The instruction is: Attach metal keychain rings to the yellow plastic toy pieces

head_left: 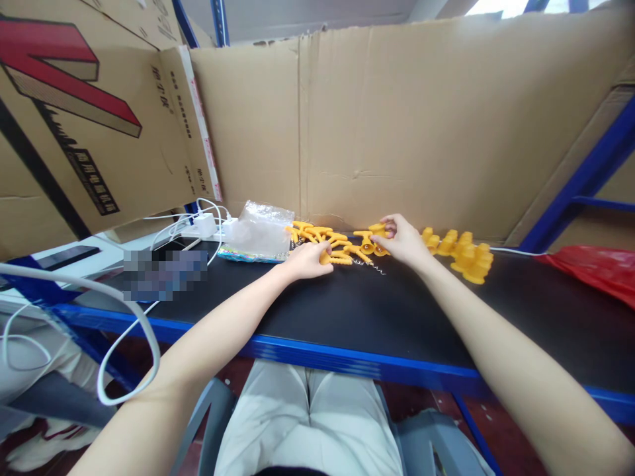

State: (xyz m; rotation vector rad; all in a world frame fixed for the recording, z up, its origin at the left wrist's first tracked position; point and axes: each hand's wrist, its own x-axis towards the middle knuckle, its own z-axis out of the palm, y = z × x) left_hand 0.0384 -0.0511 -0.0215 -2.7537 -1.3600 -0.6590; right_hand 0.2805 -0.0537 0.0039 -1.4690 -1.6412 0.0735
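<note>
My left hand [308,260] is closed at the near side of a pile of yellow corkscrew handles [337,237], several with thin metal spirals. Between its thumb and fingers shows a yellow corkscrew handle [325,256]. To the right, my right hand [404,239] curls its fingers and thumb around a yellow corkscrew piece [378,229]; its lower part is partly hidden. Close to those fingertips lies another yellow piece with a round opening [366,247]. Beyond my right hand, several yellow bell-shaped pieces [471,261] stand in rows.
Clear plastic bags [262,228] lie left of the pile, beside white chargers and cables [204,225]. A white cable [149,330] loops over my left forearm. Cardboard [397,119] walls the back. A red plastic bag [595,268] lies right; a blue rail [347,358] edges the black shelf.
</note>
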